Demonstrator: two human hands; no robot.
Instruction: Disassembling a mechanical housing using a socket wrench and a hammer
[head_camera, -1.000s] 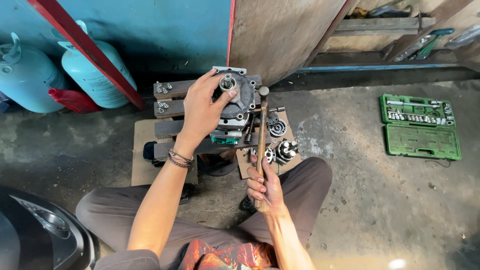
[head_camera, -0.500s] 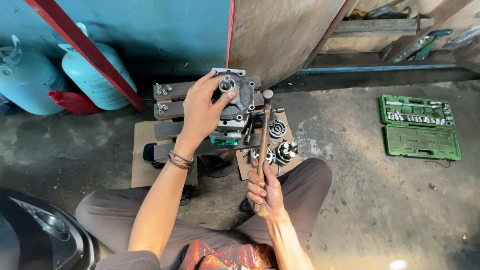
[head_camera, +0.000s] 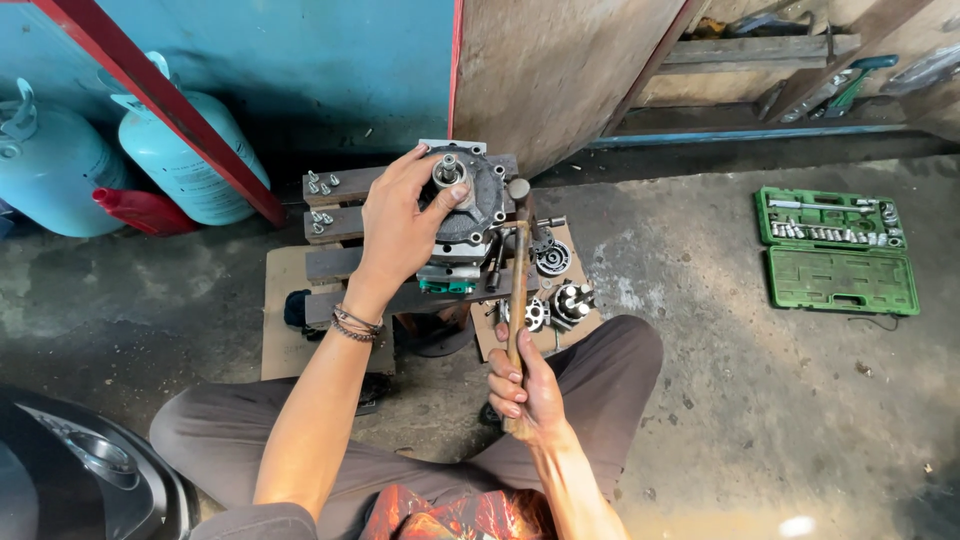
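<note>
My left hand (head_camera: 400, 225) rests on a dark round metal housing (head_camera: 470, 205) with a short shaft sticking up from its middle, fingers wrapped around the left side of it. The housing stands on a small wooden pallet (head_camera: 330, 265). My right hand (head_camera: 525, 390) grips the wooden handle of a hammer (head_camera: 517, 270), whose metal head sits just right of the housing's top edge. Several small round machine parts (head_camera: 560, 300) lie on cardboard to the right of the housing.
Two pale blue gas cylinders (head_camera: 175, 150) and a red container stand at the back left. An open green socket set case (head_camera: 835, 250) lies on the concrete floor at right. Loose bolts (head_camera: 320, 185) sit on the pallet's far slats. A dark rounded object fills the bottom left corner.
The hammer head has shifted slightly beside the housing's right edge. My left hand stays on the housing.
</note>
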